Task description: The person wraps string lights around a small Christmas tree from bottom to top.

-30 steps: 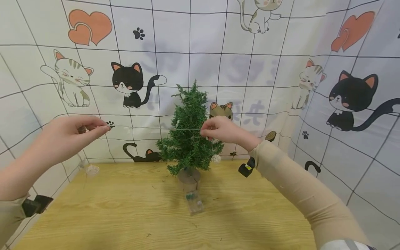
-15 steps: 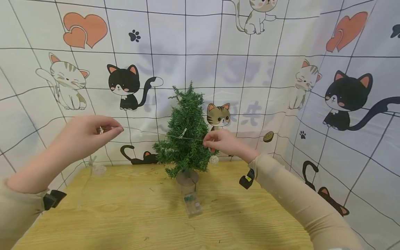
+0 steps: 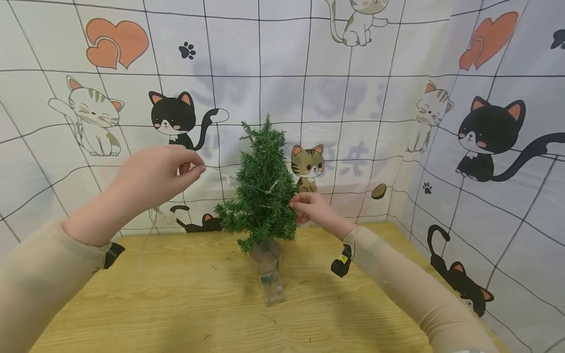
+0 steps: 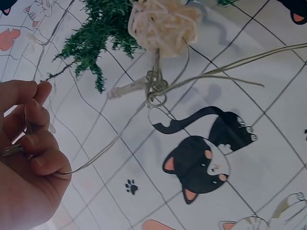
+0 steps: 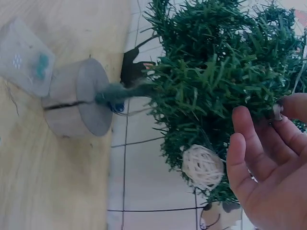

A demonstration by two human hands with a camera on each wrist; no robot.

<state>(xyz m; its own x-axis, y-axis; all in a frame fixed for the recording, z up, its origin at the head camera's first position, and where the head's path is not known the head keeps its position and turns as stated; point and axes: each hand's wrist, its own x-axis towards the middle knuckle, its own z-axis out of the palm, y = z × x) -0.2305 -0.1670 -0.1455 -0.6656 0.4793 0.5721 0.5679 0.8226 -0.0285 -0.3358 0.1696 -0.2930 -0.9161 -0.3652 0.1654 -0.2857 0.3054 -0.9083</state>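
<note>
A small green artificial Christmas tree point(image 3: 260, 211) stands upright on a round wooden base point(image 3: 266, 256). A thin fairy light string point(image 3: 215, 169) runs from my left hand point(image 3: 154, 174) across the front of the tree. The left thumb and fingertips pinch it left of the tree, and the wire also passes through the curled fingers. A woven white ball point(image 4: 165, 24) hangs on the wire beyond that hand. At the tree's right side my right hand point(image 3: 315, 210) pinches the string near a tiny bulb point(image 5: 277, 111). Another woven ball point(image 5: 202, 166) sits against the branches.
A clear battery box point(image 3: 272, 290) leans against the base on the wooden table point(image 3: 176, 294). Behind the tree hangs a white gridded cloth point(image 3: 282, 59) printed with cats, continuing along both sides. Small green needle bits lie scattered on the tabletop.
The left hand has moved right and slightly up, closer to the tree, bringing the string and dangling ball along. The right hand has lowered a little, and the string now lies against the branches.
</note>
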